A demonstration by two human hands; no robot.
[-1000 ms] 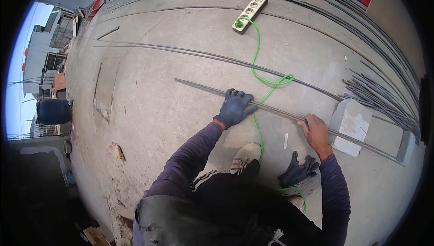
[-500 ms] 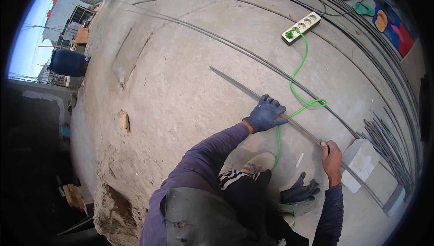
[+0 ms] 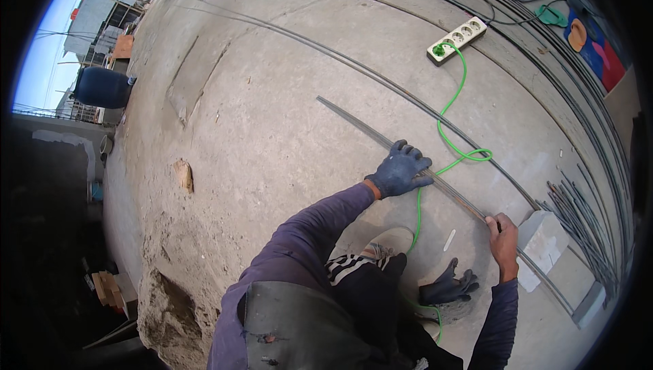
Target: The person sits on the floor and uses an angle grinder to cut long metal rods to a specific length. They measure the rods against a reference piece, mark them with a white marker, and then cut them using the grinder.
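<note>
A small bundle of thin steel rods [image 3: 360, 124] runs slantwise from mid-floor down to the right. My left hand [image 3: 400, 171], in a dark blue work glove, is closed around the bundle near its middle. Farther along, my bare right hand [image 3: 503, 239] grips the same rods, thumb and fingers wrapped on them. Beyond that hand the rods pass a pale block [image 3: 542, 247] and reach a grey block [image 3: 589, 305] at the lower right. An unworn dark glove [image 3: 449, 287] lies on the floor beside my leg.
A white power strip [image 3: 457, 39] has a green cable [image 3: 445, 109] plugged in, which loops under the rods toward my feet. Long steel bars [image 3: 381, 84] cross the floor. Short cut rods [image 3: 578, 220] are heaped at right. A broken concrete edge [image 3: 170, 302] lies lower left.
My right hand has shifted slightly to the right along with the rods' near end. My left hand keeps its grip almost in place. The view has tilted a little.
</note>
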